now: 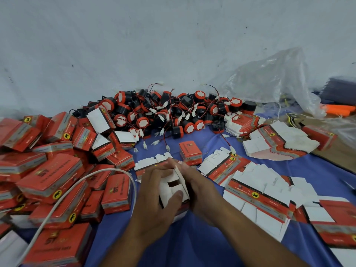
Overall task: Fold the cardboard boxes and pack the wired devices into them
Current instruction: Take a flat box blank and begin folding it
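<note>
You look well into the job, though far from done. A heap of closed boxes (pixel 57 170) fills the left of the frame, and one lone closed box (pixel 190 153) stands just above your hands. A big tangle of devices (pixel 163 112) waits at upper centre, with their wires trailing onto the blue surface (pixel 192 237). Flat blanks (pixel 260 191) lie fanned out at right and lower right. The box in hand (pixel 173 189) sits at centre, clasped from both sides. Your left grip (pixel 154 193) wraps its left side, with the thumb pressing a white end flap down. Your right grip (pixel 200 187) clasps the right side, and another flap stands upright against it. The end is not yet closed: a dark gap shows between the flaps. I cannot tell whether a device is already inside.
</note>
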Motion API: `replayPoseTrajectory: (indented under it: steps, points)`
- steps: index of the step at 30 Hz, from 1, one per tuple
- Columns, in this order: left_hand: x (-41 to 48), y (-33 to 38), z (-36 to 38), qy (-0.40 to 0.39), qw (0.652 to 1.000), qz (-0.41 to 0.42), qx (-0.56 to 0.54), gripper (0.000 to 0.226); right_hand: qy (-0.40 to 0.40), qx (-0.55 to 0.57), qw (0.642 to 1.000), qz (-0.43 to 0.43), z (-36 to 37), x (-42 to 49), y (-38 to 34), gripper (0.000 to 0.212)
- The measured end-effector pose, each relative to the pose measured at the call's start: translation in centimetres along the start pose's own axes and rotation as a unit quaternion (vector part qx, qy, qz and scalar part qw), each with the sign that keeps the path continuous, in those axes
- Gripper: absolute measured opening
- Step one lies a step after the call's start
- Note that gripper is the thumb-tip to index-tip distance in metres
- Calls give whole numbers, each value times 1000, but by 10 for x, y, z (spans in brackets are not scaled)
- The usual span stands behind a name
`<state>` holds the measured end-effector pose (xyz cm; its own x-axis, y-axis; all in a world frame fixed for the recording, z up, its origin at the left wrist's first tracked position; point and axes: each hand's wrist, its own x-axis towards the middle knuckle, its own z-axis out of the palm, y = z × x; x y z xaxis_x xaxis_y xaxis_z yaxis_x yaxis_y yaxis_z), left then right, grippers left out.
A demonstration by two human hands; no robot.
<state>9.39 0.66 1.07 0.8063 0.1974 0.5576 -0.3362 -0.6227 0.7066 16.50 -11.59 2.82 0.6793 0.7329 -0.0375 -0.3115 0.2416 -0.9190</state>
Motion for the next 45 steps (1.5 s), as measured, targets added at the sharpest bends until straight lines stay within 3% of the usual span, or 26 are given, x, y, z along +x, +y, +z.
replayPoseTrajectory:
  steps: [4, 8, 10, 17, 23, 25, 27, 30, 32, 38, 43, 45]
  points:
    - [0, -3, 3, 27, 1000, 1, 10, 42, 17, -68, 997, 23, -6, 3, 1, 70]
    - [-1, -6, 1, 20, 1000, 10, 1, 52, 28, -143, 989, 17, -3, 0, 1, 34]
    - [-1, -7, 1, 10, 1000, 9, 0, 57, 52, -151, 987, 10, -3, 0, 3, 26]
    - [1, -9, -2, 11, 998, 46, 28, 65, 70, -81, 994, 12, -5, 3, 3, 50]
    - [1, -9, -5, 8, 998, 62, 27, 64, 69, -145, 987, -12, -3, 2, 4, 52]
    - [0, -10, -5, 6, 997, 63, 33, 65, 41, -174, 984, -5, -3, 1, 7, 63]
    - [0, -10, -5, 5, 997, 59, 41, 64, 25, -154, 988, 2, -3, 1, 8, 63]
    - [0, -9, -5, 6, 997, 60, 45, 63, 48, -58, 997, -1, -6, 4, 6, 38]
    - [-1, -8, -4, 0, 997, 62, 42, 64, 63, -49, 997, -6, -7, 4, 4, 43]
    - [0, -8, -3, -4, 996, 86, 36, 68, 61, -282, 954, -74, -2, -3, 3, 54]
    - [3, -11, -3, 22, 992, 96, 76, 73, 56, -100, 993, -9, -14, 0, -7, 36]
    - [4, -11, -2, 38, 989, 110, 88, 73, 40, -167, 985, -15, -16, -1, -11, 31]
